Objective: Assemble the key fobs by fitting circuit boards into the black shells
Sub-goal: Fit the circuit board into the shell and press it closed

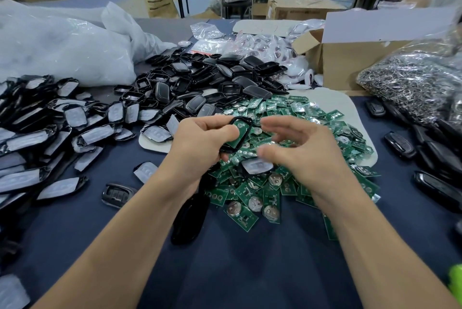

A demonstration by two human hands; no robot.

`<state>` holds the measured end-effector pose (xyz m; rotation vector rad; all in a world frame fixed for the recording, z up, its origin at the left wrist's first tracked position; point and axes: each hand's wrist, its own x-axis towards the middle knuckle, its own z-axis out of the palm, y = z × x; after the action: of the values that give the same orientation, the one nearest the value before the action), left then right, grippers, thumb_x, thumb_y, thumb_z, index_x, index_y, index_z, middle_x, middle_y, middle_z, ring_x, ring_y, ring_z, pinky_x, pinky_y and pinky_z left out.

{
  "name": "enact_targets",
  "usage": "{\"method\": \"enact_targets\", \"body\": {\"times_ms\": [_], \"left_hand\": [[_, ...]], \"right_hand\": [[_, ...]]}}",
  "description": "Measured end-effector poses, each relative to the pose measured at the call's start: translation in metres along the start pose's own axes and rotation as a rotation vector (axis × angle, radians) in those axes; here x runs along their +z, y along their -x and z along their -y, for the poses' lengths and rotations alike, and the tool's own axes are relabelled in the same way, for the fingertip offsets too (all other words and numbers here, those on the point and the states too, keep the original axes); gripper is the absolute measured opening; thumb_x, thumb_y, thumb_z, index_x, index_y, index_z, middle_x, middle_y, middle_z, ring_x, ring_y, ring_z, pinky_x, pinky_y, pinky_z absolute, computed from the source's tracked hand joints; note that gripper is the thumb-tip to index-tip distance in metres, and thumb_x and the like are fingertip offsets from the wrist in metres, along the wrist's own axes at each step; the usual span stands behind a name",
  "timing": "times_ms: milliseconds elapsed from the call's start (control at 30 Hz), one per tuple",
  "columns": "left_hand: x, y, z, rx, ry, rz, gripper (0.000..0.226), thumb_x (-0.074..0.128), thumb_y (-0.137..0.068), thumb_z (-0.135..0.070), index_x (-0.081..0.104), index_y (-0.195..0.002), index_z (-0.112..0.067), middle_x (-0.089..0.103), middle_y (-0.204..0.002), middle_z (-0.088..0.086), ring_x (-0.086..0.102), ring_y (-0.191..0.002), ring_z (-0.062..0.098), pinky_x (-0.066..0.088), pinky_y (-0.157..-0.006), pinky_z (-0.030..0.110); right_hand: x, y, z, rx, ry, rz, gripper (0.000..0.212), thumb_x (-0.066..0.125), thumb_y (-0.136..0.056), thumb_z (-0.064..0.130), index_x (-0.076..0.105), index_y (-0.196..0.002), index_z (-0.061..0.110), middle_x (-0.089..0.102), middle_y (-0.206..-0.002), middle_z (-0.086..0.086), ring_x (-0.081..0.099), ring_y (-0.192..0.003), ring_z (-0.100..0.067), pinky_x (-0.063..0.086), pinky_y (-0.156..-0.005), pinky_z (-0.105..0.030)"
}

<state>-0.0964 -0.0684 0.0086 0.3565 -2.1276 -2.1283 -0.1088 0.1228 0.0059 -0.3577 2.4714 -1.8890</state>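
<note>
The left hand (200,138) gripped a black shell (237,120), with its fingers and thumb curled round it. It held the shell up in the middle of the view, over the table (250,271). A green circuit board (241,133) sat in the shell, partly under the thumb. The right hand (300,143) was just beside it at 3 o'clock. It was blurred, its fingers were loosely bent, and I saw nothing in them.

The board might have been sitting crooked. A hard push on a tilted board could bend it or pop it back out. If the grip slipped, the shell could drop into the pile of green boards (275,196) right below. There it would be hard to find.

Room was tight. A heap of black shells (212,78) lay at 12 o'clock and wrapped shells (50,121) lay at 9 o'clock. A bag of metal rings (410,88) sat at 2 o'clock and dark fobs (400,143) lay at 3 o'clock. The bare cloth was at 6 o'clock, between the arms. One loose shell (190,218) lay near the left forearm at 7 o'clock, and an elbow could knock it. The near table edge was not in view.
</note>
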Motion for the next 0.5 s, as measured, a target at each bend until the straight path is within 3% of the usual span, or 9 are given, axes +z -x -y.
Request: {"method": "enact_targets", "body": {"times_ms": [67, 133, 267, 500], "left_hand": [[-0.001, 0.001, 0.001, 0.021, -0.040, 0.066, 0.015, 0.076, -0.092, -0.010, 0.081, -0.105, -0.015, 0.080, -0.091, 0.008, 0.062, -0.071, 0.019, 0.052, -0.061, 0.028], [-0.001, 0.002, 0.003, 0.045, -0.058, 0.102, 0.016, 0.077, -0.092, -0.013, 0.080, -0.107, -0.019, 0.080, -0.092, 0.010, 0.063, -0.071, 0.021, 0.051, -0.068, 0.036], [0.001, 0.004, 0.004, 0.109, -0.083, 0.196, 0.029, 0.076, -0.093, -0.013, 0.076, -0.122, -0.011, 0.081, -0.093, 0.002, 0.065, -0.060, 0.012, 0.051, -0.055, 0.021], [-0.002, 0.006, 0.000, 0.186, -0.149, 0.394, 0.054, 0.081, -0.081, 0.009, 0.072, -0.128, -0.018, 0.081, -0.104, 0.008, 0.073, -0.086, 0.021, 0.062, -0.074, 0.031]], "right_hand": [[0.001, 0.000, 0.002, -0.010, -0.139, -0.132, 0.029, 0.087, -0.068, 0.024, 0.081, -0.093, 0.037, 0.080, -0.086, 0.013, 0.075, -0.082, -0.004, 0.056, -0.079, -0.030], [0.004, 0.000, 0.002, -0.023, -0.122, -0.188, 0.021, 0.088, -0.071, 0.023, 0.081, -0.088, 0.033, 0.079, -0.077, 0.009, 0.075, -0.073, -0.007, 0.056, -0.072, -0.029], [0.011, 0.001, 0.003, 0.000, -0.089, -0.168, 0.027, 0.085, -0.066, 0.035, 0.079, -0.092, 0.034, 0.078, -0.075, 0.009, 0.075, -0.067, -0.009, 0.057, -0.067, -0.032], [0.009, -0.002, -0.002, 0.042, -0.213, -0.155, 0.020, 0.084, -0.072, 0.015, 0.078, -0.088, 0.026, 0.075, -0.067, -0.006, 0.064, -0.052, -0.015, 0.048, -0.053, -0.029]]}}
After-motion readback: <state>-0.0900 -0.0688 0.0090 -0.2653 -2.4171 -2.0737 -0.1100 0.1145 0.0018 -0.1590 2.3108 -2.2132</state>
